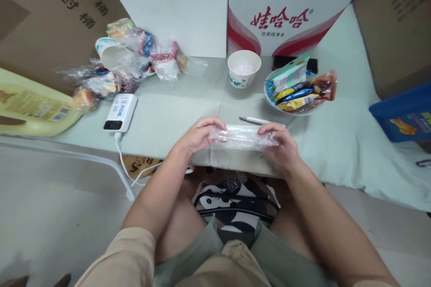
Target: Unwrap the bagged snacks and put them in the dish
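Between my two hands a strip of clear crinkled plastic wrap is stretched level, just above the front edge of the cloth-covered surface. My left hand pinches its left end between thumb and fingers. The right end is gripped by my right hand. Right behind the plastic lies a thin white pen-like tool with a metal tip. Farther back stands a white paper cup with clear plastic in it. To its right, a bowl holds several wrapped snacks.
Back left is a pile of wrapped snacks with a tipped paper cup. A white power bank trails a cable near the left edge. A yellow jug, a white carton and a blue package surround the space.
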### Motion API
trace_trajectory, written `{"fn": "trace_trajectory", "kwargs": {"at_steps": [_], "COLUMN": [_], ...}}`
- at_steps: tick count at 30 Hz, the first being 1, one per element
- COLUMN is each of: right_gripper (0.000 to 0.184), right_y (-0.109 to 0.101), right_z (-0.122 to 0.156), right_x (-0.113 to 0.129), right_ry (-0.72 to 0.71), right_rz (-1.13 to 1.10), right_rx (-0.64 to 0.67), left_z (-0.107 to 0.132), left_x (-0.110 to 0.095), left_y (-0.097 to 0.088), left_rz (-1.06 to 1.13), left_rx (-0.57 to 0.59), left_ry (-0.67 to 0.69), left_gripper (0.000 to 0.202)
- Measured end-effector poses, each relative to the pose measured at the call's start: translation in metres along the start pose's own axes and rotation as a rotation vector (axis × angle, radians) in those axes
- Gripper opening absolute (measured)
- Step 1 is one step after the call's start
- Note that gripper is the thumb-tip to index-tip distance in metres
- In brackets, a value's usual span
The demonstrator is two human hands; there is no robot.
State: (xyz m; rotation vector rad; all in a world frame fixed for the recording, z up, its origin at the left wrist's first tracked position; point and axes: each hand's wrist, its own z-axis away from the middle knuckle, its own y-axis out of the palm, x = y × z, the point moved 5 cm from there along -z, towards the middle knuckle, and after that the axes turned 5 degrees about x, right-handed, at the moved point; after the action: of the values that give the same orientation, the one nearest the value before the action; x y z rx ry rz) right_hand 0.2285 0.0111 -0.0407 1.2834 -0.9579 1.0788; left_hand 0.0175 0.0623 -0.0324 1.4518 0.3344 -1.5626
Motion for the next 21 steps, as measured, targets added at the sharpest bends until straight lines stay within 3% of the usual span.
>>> {"fn": "trace_trajectory", "kwargs": {"at_steps": [3, 6, 7, 11, 13, 16, 21], "right_gripper": [0.039, 0.028, 0.027, 0.065, 0.07, 0.05, 0.021], "right_y": [-0.003, -0.005, -0.005, -0.006, -0.007, -0.007, -0.004], "right_z": [0.0, 0.001, 0.001, 0.0, -0.001, -0.003, 0.003], "right_x": [0.001, 0.0, -0.002, -0.011, -0.015, -0.019, -0.007], "right_ry": [-0.03, -0.014, 0.004, 0.107, 0.134, 0.134, 0.042], "right_rz": [0.091, 0.234, 0.236, 0.098, 0.04, 0.021, 0.276], "right_rx": [-0.012, -0.017, -0.012, -0.046, -0.086, -0.106, -0.104], "left_z": [-0.002, -0.003, -0.003, -0.006, -0.007, -0.008, -0.008], "left_x": [-0.001, -0.001, -0.001, 0.002, 0.002, 0.0, -0.004], "left_y": [-0.002, -0.005, -0.006, -0.009, -0.011, -0.011, -0.01], "left_rz": [-0.084, -0.255, -0.286, -0.252, -0.227, -0.207, -0.25], "left_rx": [0.052, 0.009, -0.006, -0.027, -0.045, -0.044, -0.054], "left_ry": [-0.01, 0.024, 0.037, 0.076, 0.11, 0.129, 0.144], "left_gripper": [0.027, 0.023, 0.034, 0.071, 0.079, 0.084, 0.079]}}
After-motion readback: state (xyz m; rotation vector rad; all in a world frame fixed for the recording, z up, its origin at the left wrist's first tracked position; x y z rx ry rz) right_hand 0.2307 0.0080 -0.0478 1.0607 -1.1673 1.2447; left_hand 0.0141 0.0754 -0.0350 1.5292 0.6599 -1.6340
